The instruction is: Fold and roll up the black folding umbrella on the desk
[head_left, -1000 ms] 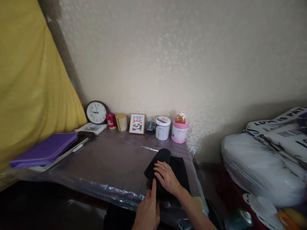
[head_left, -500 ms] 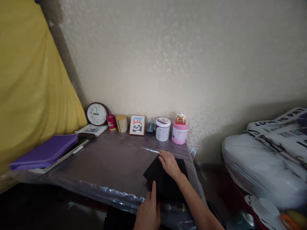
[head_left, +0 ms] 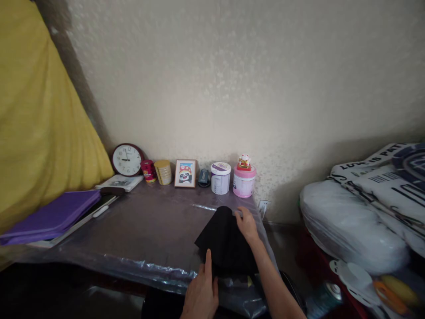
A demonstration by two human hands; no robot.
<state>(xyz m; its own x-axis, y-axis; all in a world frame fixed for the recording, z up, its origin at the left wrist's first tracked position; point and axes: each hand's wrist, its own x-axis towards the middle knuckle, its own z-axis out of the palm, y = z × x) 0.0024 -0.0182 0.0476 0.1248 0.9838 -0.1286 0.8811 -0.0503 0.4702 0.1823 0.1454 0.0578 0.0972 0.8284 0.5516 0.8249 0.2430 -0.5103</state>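
Note:
A black cloth (head_left: 223, 241) lies folded near the right front corner of the table (head_left: 149, 226), which is covered with clear plastic film. My left hand (head_left: 201, 292) rests at the cloth's near edge, its index finger stretched out and pressing on the fabric. My right hand (head_left: 246, 223) lies on the cloth's far right corner, fingers curled over the edge there; whether it pinches the fabric is hard to tell.
Along the wall stand a clock (head_left: 126, 159), a red tin (head_left: 147, 171), a gold tin (head_left: 162, 172), a framed panda picture (head_left: 185, 173), a white tub (head_left: 220, 177) and a pink tub (head_left: 244, 180). A purple folder (head_left: 49, 217) lies left. Bagged bedding (head_left: 352, 221) is piled right.
My right hand slid from the middle of the cloth to its far right corner. The raised far fold was flattened, then bulges up again now. The left hand barely moved.

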